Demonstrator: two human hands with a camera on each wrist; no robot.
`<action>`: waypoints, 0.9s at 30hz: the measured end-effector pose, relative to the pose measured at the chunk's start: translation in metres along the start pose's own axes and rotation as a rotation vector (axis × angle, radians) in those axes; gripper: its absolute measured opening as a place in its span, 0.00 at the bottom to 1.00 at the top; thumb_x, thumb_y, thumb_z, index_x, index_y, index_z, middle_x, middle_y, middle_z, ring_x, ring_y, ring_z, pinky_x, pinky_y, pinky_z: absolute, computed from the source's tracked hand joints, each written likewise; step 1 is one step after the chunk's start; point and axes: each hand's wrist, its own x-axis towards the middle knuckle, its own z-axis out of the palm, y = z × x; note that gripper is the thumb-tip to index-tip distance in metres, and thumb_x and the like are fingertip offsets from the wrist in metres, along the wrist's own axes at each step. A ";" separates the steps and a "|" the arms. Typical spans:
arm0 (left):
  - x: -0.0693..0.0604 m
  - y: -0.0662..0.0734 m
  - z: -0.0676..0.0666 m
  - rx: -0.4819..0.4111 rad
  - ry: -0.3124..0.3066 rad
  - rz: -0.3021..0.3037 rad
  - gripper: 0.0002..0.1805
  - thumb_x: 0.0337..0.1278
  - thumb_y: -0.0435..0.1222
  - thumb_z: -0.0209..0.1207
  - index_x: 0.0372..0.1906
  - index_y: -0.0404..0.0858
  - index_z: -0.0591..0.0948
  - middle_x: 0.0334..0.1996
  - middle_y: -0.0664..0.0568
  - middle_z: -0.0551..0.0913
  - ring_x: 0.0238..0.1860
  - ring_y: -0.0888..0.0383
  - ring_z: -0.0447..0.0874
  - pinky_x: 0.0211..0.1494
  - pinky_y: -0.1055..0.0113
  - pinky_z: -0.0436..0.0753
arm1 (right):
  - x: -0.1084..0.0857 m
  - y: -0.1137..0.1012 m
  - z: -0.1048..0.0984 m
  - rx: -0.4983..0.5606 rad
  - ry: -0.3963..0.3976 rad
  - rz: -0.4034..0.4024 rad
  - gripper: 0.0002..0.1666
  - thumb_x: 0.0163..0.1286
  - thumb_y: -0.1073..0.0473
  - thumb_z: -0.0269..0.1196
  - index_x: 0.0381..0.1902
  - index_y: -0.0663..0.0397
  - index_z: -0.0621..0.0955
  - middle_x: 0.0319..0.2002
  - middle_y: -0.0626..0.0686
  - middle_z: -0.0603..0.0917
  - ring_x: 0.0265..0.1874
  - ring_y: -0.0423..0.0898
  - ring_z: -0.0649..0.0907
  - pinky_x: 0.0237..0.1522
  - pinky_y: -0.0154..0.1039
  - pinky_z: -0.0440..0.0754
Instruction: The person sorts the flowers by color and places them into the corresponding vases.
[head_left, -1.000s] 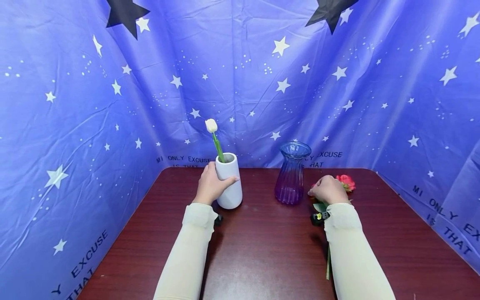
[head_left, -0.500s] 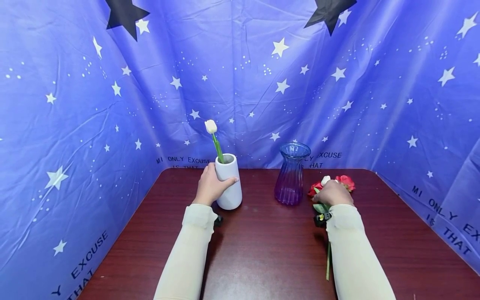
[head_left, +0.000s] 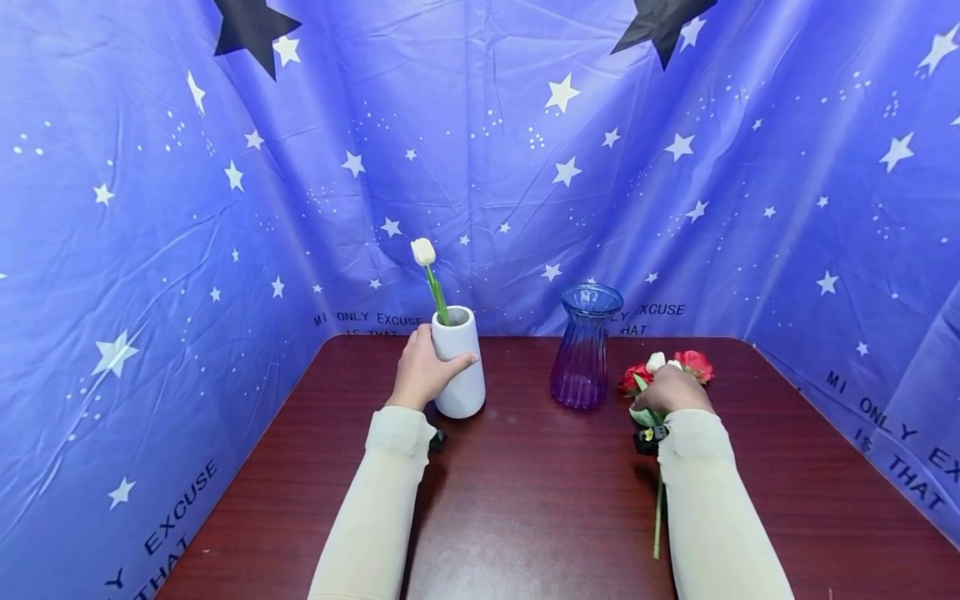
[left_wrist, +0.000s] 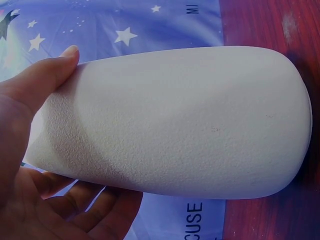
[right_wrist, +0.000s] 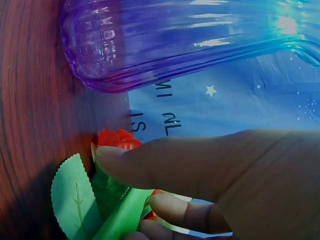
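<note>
My left hand (head_left: pixel 423 368) grips the upper part of a white vase (head_left: pixel 461 387), thumb on one side and fingers on the other. A white tulip (head_left: pixel 423 251) leans out of its mouth. On the right, my right hand (head_left: pixel 675 392) is over a bunch of lying flowers. Red flowers (head_left: pixel 695 365) and a second white tulip (head_left: pixel 656 362) show beyond its fingers. In the right wrist view, thumb and fingers pinch about a broad green stem (right_wrist: pixel 122 212), beside a serrated leaf (right_wrist: pixel 75 200). The palm side is partly hidden.
A ribbed glass vase (head_left: pixel 579 375), blue above and purple below, stands upright left of the right hand. One long stem (head_left: pixel 657 517) reaches toward me on the dark red tabletop (head_left: pixel 525 500). A blue star-printed cloth (head_left: pixel 480 167) surrounds the back and sides.
My right hand has drawn back slightly toward me and to the right, uncovering the lying white tulip and a red flower. The left hand and white vase have stayed in place.
</note>
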 end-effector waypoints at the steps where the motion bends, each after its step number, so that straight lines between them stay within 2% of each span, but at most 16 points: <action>1: 0.000 0.000 0.000 0.001 0.000 0.000 0.46 0.44 0.61 0.76 0.62 0.38 0.72 0.50 0.46 0.78 0.51 0.46 0.82 0.53 0.48 0.85 | 0.001 0.001 0.000 0.000 -0.005 0.000 0.25 0.52 0.52 0.78 0.36 0.69 0.83 0.38 0.66 0.81 0.37 0.61 0.79 0.42 0.57 0.83; 9: -0.001 -0.001 -0.001 0.000 -0.003 -0.004 0.46 0.44 0.61 0.75 0.62 0.37 0.72 0.50 0.46 0.78 0.51 0.46 0.82 0.53 0.47 0.85 | 0.001 0.003 0.002 0.020 -0.051 0.061 0.19 0.53 0.54 0.77 0.30 0.64 0.82 0.33 0.60 0.82 0.34 0.58 0.80 0.37 0.52 0.83; 18: -0.001 -0.001 0.000 -0.004 0.000 0.005 0.46 0.44 0.61 0.76 0.62 0.37 0.73 0.50 0.46 0.78 0.51 0.46 0.82 0.53 0.47 0.85 | 0.001 0.011 0.001 0.032 0.004 0.073 0.22 0.49 0.57 0.77 0.34 0.68 0.81 0.36 0.66 0.83 0.36 0.62 0.80 0.37 0.54 0.83; 27: 0.000 -0.001 0.000 0.009 0.000 0.000 0.46 0.44 0.61 0.75 0.62 0.37 0.73 0.51 0.46 0.78 0.51 0.46 0.82 0.53 0.47 0.85 | 0.005 0.019 0.001 0.019 0.040 0.084 0.24 0.53 0.56 0.73 0.38 0.70 0.78 0.37 0.68 0.81 0.37 0.64 0.80 0.36 0.54 0.82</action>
